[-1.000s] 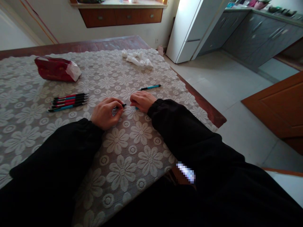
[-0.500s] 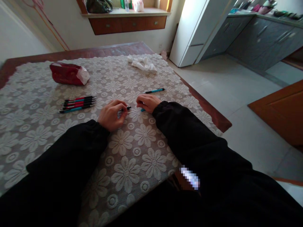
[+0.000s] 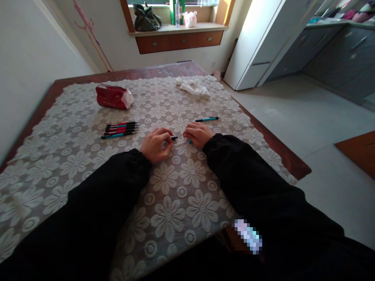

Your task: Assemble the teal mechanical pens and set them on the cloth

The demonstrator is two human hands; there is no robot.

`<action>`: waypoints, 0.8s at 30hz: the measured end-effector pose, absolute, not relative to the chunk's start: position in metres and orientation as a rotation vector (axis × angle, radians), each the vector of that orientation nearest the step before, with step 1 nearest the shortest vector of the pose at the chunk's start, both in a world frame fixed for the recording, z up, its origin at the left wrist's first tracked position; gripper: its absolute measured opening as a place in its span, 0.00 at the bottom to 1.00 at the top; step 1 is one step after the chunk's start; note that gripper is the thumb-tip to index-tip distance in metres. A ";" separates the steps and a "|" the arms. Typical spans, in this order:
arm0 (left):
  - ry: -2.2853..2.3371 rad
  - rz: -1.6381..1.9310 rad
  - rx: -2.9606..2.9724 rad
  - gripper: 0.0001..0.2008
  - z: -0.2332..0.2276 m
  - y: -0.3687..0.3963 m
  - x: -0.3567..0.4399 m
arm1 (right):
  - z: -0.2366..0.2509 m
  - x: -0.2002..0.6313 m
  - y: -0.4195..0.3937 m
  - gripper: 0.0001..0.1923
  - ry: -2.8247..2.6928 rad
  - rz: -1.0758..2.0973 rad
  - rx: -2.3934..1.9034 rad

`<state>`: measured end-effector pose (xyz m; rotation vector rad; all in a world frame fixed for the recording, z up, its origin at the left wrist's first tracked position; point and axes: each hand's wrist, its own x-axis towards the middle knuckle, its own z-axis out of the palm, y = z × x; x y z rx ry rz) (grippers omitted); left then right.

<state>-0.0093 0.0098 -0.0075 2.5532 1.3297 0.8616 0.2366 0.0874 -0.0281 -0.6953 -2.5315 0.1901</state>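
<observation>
Both my hands rest on the lace tablecloth (image 3: 164, 203) near the table's middle. My left hand (image 3: 156, 145) pinches the black end piece of a pen (image 3: 174, 138). My right hand (image 3: 198, 134) holds the blue pen barrel (image 3: 190, 142), mostly hidden under the fingers. A thin pale refill (image 3: 179, 143) bridges the gap between the two hands. A whole blue and black pen (image 3: 206, 119) lies just beyond my right hand. Several pens, red and blue (image 3: 120, 129), lie in a neat row to the left of my left hand.
A red tissue pack (image 3: 113, 96) lies at the far left, crumpled white tissues (image 3: 192, 86) at the far right. The table's right edge (image 3: 275, 148) drops to a tiled floor. A white fridge (image 3: 260, 43) and a windowsill with drawers (image 3: 178, 37) stand beyond.
The camera has tilted up and turned left, so the table shifted right in view. Both hands stay together on the pen parts in much the same grip.
</observation>
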 end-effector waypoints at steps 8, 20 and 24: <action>1.419 1.019 2.450 0.04 -0.013 0.015 -0.008 | -0.020 0.231 0.072 0.10 -2.559 0.216 -0.535; 1.397 0.946 2.533 0.04 -0.017 0.017 -0.010 | -0.022 0.261 0.100 0.04 -2.592 0.338 -0.699; 1.403 0.920 2.537 0.04 -0.016 0.017 -0.010 | -0.023 0.270 0.105 0.03 -2.571 0.343 -0.746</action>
